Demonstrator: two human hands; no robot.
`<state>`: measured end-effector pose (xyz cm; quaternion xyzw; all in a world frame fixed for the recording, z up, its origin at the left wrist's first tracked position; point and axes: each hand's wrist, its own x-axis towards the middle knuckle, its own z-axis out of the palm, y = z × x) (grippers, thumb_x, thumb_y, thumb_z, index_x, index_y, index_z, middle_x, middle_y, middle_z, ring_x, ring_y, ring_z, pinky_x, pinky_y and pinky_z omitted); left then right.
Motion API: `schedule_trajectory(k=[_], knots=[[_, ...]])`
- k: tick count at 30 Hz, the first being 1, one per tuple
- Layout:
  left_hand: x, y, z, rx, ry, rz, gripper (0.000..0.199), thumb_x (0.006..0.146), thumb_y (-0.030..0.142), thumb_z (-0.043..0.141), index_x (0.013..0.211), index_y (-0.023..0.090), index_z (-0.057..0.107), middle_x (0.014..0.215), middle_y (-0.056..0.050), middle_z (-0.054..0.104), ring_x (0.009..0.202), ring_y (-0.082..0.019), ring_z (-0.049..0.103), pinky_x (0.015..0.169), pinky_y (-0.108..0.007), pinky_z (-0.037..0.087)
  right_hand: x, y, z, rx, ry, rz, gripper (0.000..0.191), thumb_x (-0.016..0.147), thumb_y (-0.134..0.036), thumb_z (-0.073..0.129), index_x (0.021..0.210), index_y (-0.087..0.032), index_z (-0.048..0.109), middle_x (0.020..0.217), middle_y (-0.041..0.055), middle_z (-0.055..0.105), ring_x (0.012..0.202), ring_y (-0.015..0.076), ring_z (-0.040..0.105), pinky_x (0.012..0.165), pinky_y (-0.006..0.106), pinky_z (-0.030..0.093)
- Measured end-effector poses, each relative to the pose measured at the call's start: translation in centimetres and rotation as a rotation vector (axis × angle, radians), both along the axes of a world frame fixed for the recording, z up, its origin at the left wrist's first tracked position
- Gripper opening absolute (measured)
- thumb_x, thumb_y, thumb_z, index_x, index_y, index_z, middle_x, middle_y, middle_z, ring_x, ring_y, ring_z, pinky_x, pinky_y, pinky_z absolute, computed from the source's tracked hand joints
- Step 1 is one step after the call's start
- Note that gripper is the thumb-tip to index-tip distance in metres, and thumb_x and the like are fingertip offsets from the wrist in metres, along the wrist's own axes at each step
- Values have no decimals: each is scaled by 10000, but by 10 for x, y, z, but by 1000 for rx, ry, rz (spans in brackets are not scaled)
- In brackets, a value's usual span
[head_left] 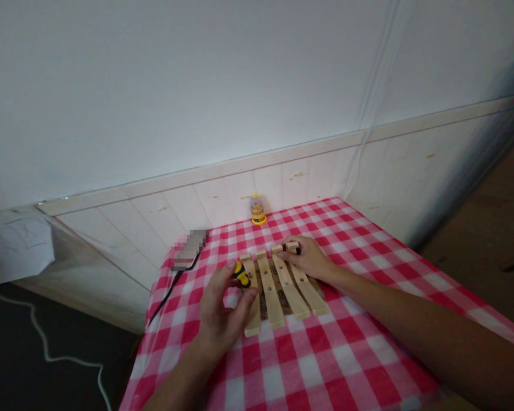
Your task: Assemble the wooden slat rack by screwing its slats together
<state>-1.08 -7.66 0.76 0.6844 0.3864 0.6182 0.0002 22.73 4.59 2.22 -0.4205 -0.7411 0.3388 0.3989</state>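
Red-and-white checked cloth (pixel 321 365) bears the wooden slatted piece (pixel 275 302), gripped at its far right end by the right hand (pixel 307 258) while the left hand (pixel 221 305) pinches a yellow-and-black tool (pixel 241 276) over the leftmost slat (pixel 252 323), apparently a fastening step whose next move calls for steady aim
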Motion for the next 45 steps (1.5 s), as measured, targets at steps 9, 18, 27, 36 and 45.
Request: schedule_trajectory(k=[9, 18, 27, 36, 45], knots=[[2, -3, 0, -116, -71, -19, 635, 923, 126, 753, 1514, 271, 573, 1227, -100, 739, 932, -176, 750, 825, -304, 663, -1, 1, 0, 1, 1, -17, 143, 837, -338, 757, 811, -213, 693, 761, 11, 713, 724, 202, 645, 664, 293, 468], [5, -4, 7, -147, -112, -35, 613, 956, 173, 720, 1536, 284, 555, 1130, -75, 755, 885, -170, 741, 791, -299, 664, 0, 0, 1, -5, 7, -11, 127, 837, -317, 765, 820, -210, 699, 763, 10, 717, 722, 199, 648, 661, 289, 467], [4, -3, 8, -150, -110, -45, 639, 953, 153, 715, 1552, 281, 535, 1129, -74, 760, 882, -168, 753, 802, -299, 667, -1, 0, -1, -14, 23, -2, 144, 836, -330, 760, 818, -208, 686, 733, 1, 686, 681, 182, 614, 635, 278, 458], [2, -4, 5, -208, -138, -58, 633, 959, 170, 716, 1556, 266, 528, 1139, -78, 763, 904, -178, 769, 806, -299, 666, -1, 0, -2, -8, 29, -2, 144, 842, -332, 763, 809, -217, 682, 724, -2, 681, 679, 175, 603, 623, 268, 447], [-2, -6, 4, -274, -153, -83, 636, 963, 286, 734, 1562, 255, 525, 1138, -105, 786, 926, -225, 792, 826, -351, 673, 0, 1, -1, -2, 15, -8, 138, 842, -315, 775, 810, -213, 687, 743, -2, 696, 687, 176, 614, 649, 279, 448]])
